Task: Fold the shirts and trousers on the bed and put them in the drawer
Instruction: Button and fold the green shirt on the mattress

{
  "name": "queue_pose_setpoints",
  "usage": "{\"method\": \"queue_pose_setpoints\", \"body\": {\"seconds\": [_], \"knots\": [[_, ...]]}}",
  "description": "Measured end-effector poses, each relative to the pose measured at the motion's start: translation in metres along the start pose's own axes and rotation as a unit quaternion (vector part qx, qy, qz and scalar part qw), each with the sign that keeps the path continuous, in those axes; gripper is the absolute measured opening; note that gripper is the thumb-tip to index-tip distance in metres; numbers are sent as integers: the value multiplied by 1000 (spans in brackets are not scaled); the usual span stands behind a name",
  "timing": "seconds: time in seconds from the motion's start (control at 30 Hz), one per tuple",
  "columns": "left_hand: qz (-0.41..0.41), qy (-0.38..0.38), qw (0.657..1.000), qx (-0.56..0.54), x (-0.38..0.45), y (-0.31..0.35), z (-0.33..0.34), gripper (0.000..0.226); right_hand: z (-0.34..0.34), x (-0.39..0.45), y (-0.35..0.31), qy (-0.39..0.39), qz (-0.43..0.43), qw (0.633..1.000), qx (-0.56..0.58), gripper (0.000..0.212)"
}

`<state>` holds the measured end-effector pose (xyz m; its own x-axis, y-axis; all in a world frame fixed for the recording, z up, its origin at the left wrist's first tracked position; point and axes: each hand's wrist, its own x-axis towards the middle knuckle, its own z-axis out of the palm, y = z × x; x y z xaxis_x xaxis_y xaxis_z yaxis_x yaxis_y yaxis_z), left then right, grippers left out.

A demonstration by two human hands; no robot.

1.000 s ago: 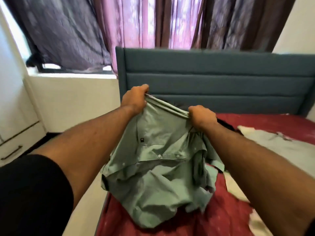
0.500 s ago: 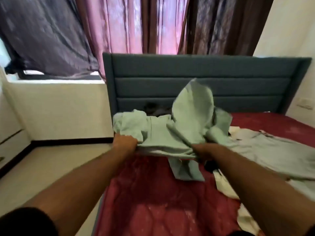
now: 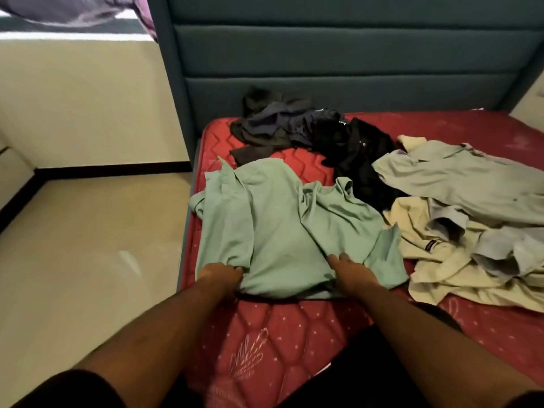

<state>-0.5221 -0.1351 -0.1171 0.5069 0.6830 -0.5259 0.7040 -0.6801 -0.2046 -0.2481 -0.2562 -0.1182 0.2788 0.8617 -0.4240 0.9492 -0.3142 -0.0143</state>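
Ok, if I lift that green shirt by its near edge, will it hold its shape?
Probably not. The green shirt lies rumpled with soft creases, so it should droop and bunch. It looks thin, likely light. One part overlaps the cream garment, which may drag along. Both hands are at its near edge.

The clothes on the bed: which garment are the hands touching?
The green shirt, spread nearest the person; both the left hand and right hand are at its near edge. The other garments lie untouched.

Single head-worn view, looking forward and down, close over the bed [image 3: 294, 334], headboard [image 3: 323, 54] beyond
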Motion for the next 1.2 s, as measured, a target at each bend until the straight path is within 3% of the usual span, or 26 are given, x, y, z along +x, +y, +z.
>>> {"method": "queue_pose_setpoints", "body": {"seconds": [0.07,0.13,0.23,0.3,0.37,0.47,0.53,0.6,0.7,0.73,0.77,0.83,0.87,0.97,1.1,1.2], "knots": [[-8,32,999,-11,5,-1,-1,44,6,7,-6,-5,27,1000,-1,45],[-50,94,990,-92,13,-4,-6,31,12,14,-8,-16,42,999,27,48],[-131,184,937,-265,31,-17,-27,34,15,31,-1,32,21,990,139,45],[-162,186,916,-315,43,-29,-40,44,13,43,5,106,26,972,208,52],[-165,166,922,-307,53,-39,-48,60,6,56,9,154,77,937,305,50],[-156,143,946,-245,62,-45,-41,66,-2,66,15,114,122,884,436,18],[-141,159,957,-198,69,-45,-32,55,-6,65,25,102,152,829,528,31],[-86,237,963,-91,74,-45,-22,44,2,67,41,112,168,840,504,43],[70,361,930,5,81,-38,-11,23,17,66,55,28,134,957,257,34],[105,342,933,-22,79,-33,-13,16,19,64,56,3,110,972,206,24],[115,300,944,-82,79,-30,-17,16,23,64,58,1,79,980,185,30],[64,203,957,-197,77,-25,-20,24,25,63,59,7,9,989,144,59],[33,171,956,-234,77,-26,-19,25,26,64,60,15,-18,994,109,61],[-31,146,951,-269,76,-32,-15,24,17,61,65,-2,-18,1000,18,54],[-85,128,950,-274,70,-35,-16,38,5,48,66,-23,-63,998,-14,36],[-140,117,943,-277,61,-39,-20,55,2,40,62,11,-96,995,12,55]]}}
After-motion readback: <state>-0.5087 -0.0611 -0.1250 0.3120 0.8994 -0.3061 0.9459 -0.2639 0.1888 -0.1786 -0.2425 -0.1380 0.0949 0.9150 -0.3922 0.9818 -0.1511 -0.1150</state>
